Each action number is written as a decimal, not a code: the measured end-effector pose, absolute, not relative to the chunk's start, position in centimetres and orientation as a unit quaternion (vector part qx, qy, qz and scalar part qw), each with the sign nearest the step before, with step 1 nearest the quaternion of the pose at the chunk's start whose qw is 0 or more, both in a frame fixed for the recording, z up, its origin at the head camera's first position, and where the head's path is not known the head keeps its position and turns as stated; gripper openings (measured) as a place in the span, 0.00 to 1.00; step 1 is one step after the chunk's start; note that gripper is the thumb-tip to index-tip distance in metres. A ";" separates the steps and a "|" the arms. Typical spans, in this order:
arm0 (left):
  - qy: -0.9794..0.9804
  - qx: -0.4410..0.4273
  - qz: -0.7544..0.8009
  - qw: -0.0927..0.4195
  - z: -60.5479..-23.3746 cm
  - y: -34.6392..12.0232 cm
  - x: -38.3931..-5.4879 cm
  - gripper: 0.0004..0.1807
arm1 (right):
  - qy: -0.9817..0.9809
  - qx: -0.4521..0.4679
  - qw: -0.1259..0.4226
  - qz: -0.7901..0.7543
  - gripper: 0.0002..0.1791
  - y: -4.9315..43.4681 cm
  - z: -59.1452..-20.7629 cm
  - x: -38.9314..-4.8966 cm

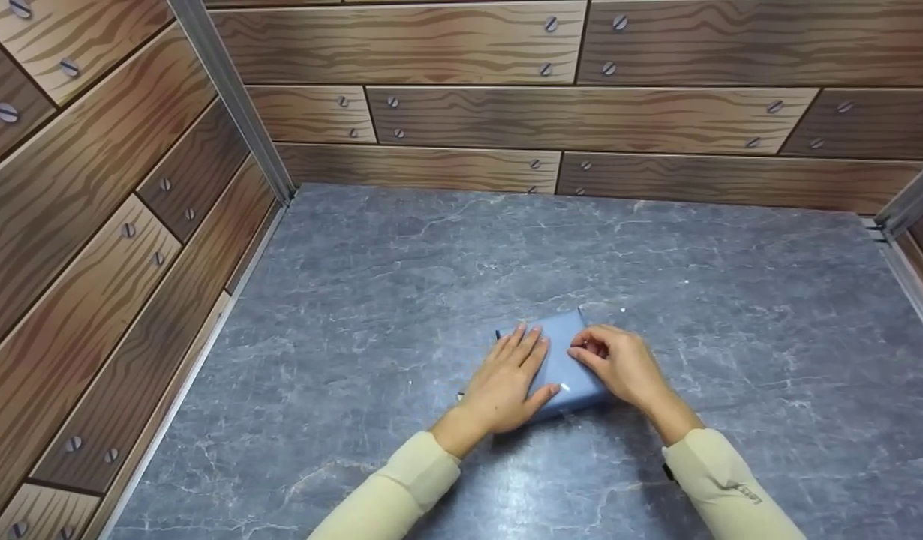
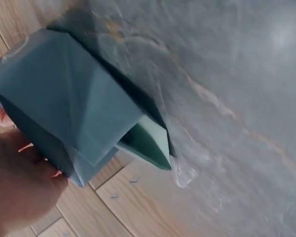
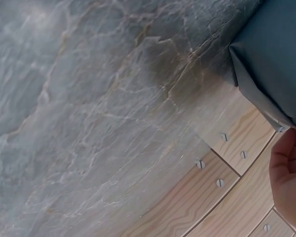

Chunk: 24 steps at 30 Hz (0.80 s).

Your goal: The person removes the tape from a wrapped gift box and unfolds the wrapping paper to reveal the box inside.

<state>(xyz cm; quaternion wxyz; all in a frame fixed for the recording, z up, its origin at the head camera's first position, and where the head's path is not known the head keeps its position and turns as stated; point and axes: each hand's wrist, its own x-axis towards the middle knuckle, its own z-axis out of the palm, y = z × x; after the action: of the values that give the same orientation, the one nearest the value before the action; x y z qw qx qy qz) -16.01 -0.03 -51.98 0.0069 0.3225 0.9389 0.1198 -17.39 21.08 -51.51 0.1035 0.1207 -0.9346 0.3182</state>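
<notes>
A box-shaped package (image 1: pixel 563 330) in blue wrapping paper lies on the table. My left hand (image 1: pixel 503 382) presses on its left part, palm down with straight fingers. At the package's right part, my right hand (image 1: pixel 619 360) has curled fingers, with thumb and index tips pinching the blue wrapping paper (image 3: pixel 276 64); what exactly lies between those tips I cannot tell. In the left wrist view, the near end of the package shows a folded flap (image 2: pixel 89 128) and a pale green flap (image 2: pixel 155 143) standing out. The left hand (image 2: pixel 24 187) is along its edge there.
The grey marbled table (image 1: pixel 394 300) is bounded by wood-patterned walls (image 1: pixel 461 112) at the back and left, with metal rails (image 1: pixel 240 97) at the corners. A clear shiny scrap (image 2: pixel 185 173) shows beside the pale flap. Tiny white specks dot the table behind the package.
</notes>
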 end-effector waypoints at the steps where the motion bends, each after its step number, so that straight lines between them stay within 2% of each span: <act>1: 0.939 0.322 0.119 0.006 -52.0 -0.1 -16.0 0.39 | -0.936 0.120 0.103 0.313 0.03 21.0 -51.5 -17.4; 12: 0.909 0.397 0.119 0.046 -51.8 -1.7 -18.0 0.40 | -0.950 0.125 0.071 0.278 0.04 20.5 -51.5 -17.0; 24: 0.899 0.429 0.089 0.011 -51.8 -2.3 -18.5 0.37 | -0.948 0.125 0.077 0.282 0.03 20.7 -51.6 -15.9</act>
<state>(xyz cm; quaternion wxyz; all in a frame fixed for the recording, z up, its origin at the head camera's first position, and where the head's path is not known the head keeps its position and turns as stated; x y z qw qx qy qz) -18.55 -2.27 -51.80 0.0108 0.4290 0.8989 0.0889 -15.89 20.68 -51.62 0.0767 0.1249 -0.9482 0.2820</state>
